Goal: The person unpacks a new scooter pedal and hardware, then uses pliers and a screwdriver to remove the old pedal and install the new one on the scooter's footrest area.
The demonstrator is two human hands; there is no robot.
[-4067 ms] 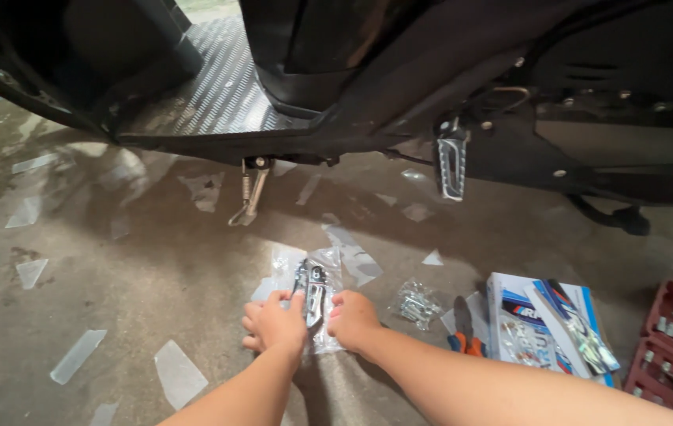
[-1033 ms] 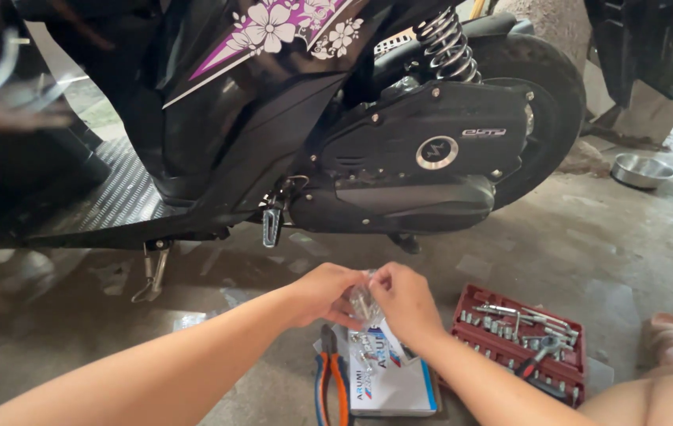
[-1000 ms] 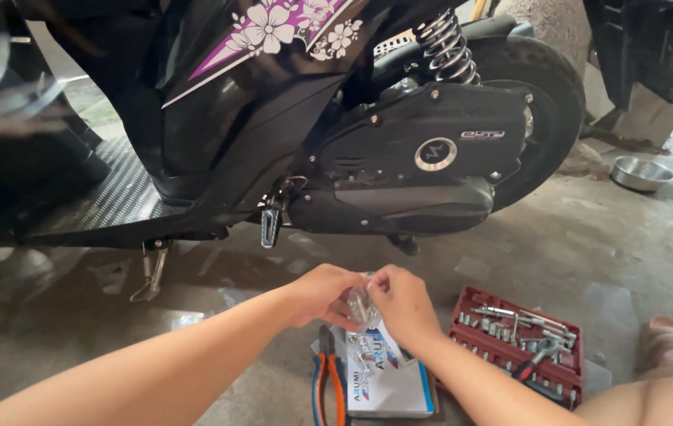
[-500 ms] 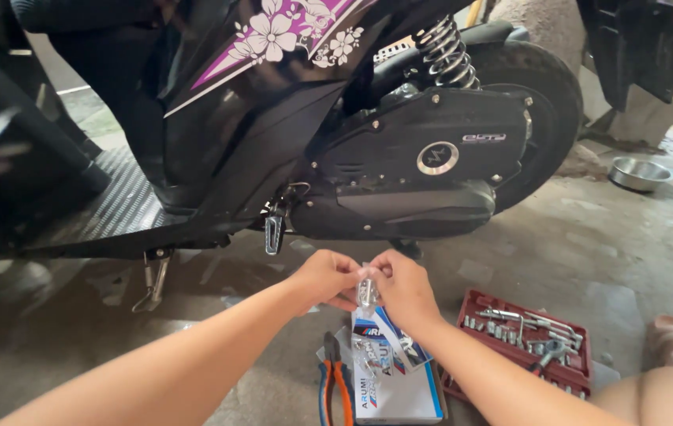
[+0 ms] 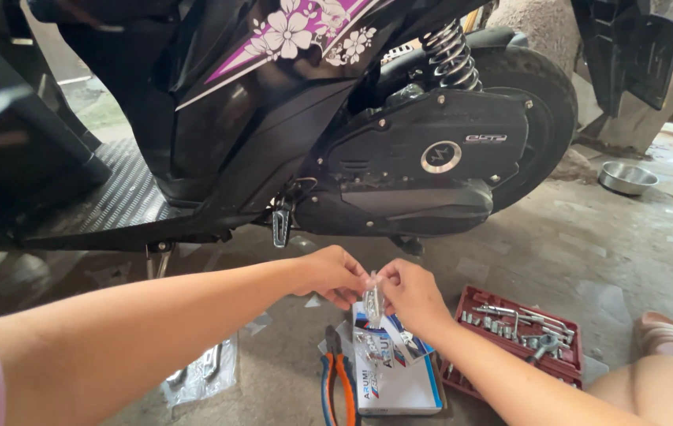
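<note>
— Clear plastic, is that what both hands hold?
— Yes. The left hand and right hand meet in front of the scooter, fingers pinched together on a small clear bag of metal parts, held up between them, above the floor.
— What lies under it?
— A white and blue box on the concrete floor, orange-handled pliers just left of it, and a red socket tray to the right.
</note>
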